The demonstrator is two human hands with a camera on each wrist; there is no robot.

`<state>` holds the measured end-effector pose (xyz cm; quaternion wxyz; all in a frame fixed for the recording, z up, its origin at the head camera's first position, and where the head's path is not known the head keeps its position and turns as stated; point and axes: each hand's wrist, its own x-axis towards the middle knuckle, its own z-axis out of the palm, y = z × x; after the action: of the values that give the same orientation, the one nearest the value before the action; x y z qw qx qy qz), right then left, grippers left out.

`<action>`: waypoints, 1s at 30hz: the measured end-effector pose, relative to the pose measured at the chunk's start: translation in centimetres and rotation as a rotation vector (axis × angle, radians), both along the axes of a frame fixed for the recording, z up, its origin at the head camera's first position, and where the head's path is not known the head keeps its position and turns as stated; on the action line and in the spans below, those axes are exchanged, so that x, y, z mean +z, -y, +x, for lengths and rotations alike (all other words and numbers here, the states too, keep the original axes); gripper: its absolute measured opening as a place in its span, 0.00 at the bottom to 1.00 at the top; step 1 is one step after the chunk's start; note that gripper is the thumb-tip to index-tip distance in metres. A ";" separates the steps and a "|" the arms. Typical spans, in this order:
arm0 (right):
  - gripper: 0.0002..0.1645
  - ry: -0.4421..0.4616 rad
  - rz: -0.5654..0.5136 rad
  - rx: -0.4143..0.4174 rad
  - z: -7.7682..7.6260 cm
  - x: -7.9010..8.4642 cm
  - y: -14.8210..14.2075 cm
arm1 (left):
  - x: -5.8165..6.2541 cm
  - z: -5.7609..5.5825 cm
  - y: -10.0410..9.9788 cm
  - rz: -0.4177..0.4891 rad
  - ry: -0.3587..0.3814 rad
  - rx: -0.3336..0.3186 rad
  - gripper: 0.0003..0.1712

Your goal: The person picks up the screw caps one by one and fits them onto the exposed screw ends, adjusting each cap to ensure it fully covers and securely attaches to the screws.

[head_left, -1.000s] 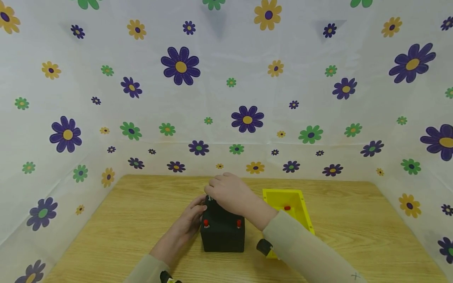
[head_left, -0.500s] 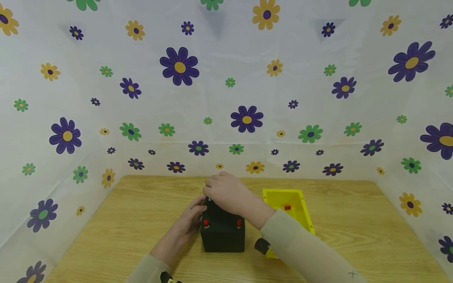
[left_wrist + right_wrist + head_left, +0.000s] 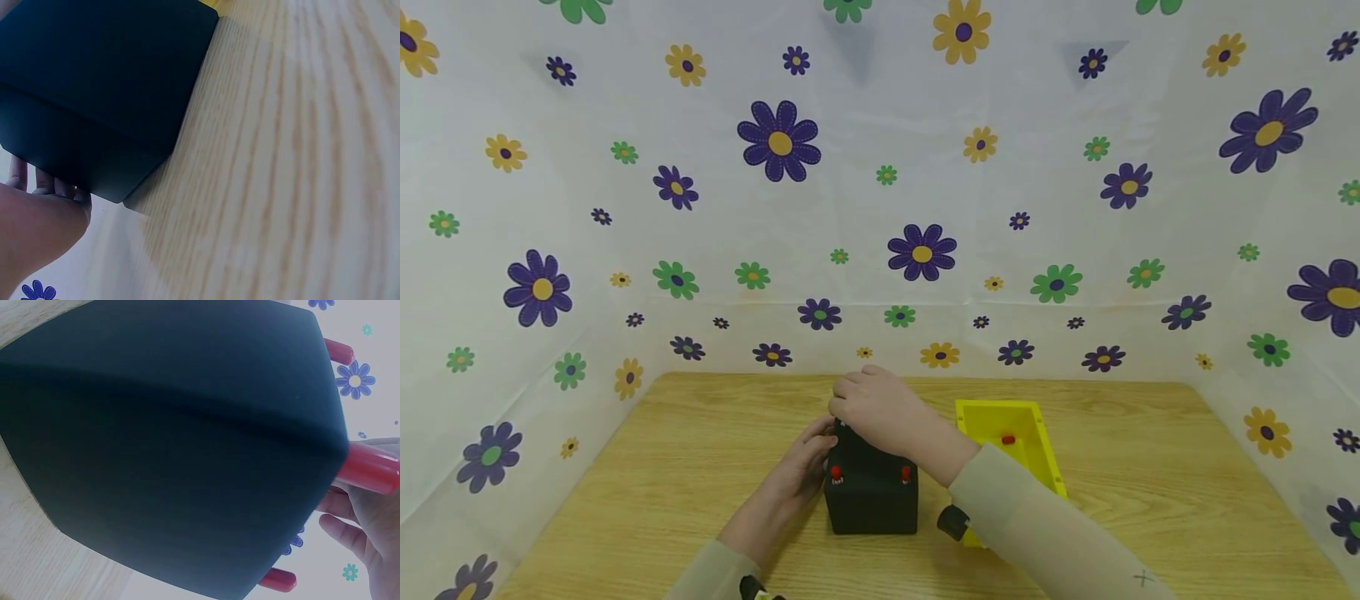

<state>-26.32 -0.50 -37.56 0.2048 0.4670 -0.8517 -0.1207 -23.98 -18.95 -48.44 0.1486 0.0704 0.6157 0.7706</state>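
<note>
A black box (image 3: 872,508) stands on the wooden table. Red caps (image 3: 837,473) sit on metal posts at its near top corners, and the right wrist view shows several red caps (image 3: 372,467) along its top. My left hand (image 3: 801,467) grips the box's left side; in the left wrist view, fingers of that left hand (image 3: 44,219) curl behind the box. Over the far left top corner my right hand (image 3: 880,408) bends downward. Its fingertips are hidden in the head view. In the right wrist view my right hand (image 3: 381,531) shows bent fingers beyond the box, but whatever they pinch is hidden.
Right of the box is a yellow bin (image 3: 1051,454), partly covered by my right forearm. One loose red cap (image 3: 1008,440) lies inside it. A white flowered sheet (image 3: 850,208) encloses the back and sides of the wooden table (image 3: 1150,483).
The right hand and forearm have shifted very slightly left over the same corner. My left hand and the box stay in place, and the view has drifted a little.
</note>
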 end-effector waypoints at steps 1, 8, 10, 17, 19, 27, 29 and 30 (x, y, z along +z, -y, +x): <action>0.09 -0.004 -0.001 0.003 0.0 -0.1 0.0 | 0.0 0.0 0.0 -0.004 0.001 -0.003 0.19; 0.08 -0.022 -0.023 0.032 -0.1 -0.3 -0.2 | 0.1 0.0 0.2 -0.019 -0.009 -0.030 0.19; 0.08 -0.014 -0.039 0.038 -0.1 -0.4 -0.3 | 0.1 0.0 0.2 -0.016 -0.012 -0.039 0.19; 0.12 0.028 -0.076 0.024 -0.4 -0.4 -0.4 | 0.1 0.1 0.2 -0.022 -0.003 -0.037 0.20; 0.12 0.022 -0.083 0.019 -0.4 -0.2 -0.6 | 0.1 0.1 0.1 -0.017 -0.002 -0.028 0.20; 0.07 -0.037 -0.115 0.044 -0.6 -0.1 -1.2 | 0.0 -0.1 0.1 -0.017 0.008 -0.010 0.19; 0.07 -0.040 -0.126 0.051 -0.6 -0.1 -1.3 | 0.0 -0.1 0.1 -0.018 0.009 -0.006 0.19; 0.07 -0.039 -0.128 0.053 -0.5 -0.1 -1.4 | 0.0 -0.1 0.1 -0.019 0.008 -0.005 0.19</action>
<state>-26.86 0.88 -37.67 0.2541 0.4727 -0.8409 -0.0697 -24.10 -19.04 -48.48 0.1536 0.0676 0.6222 0.7646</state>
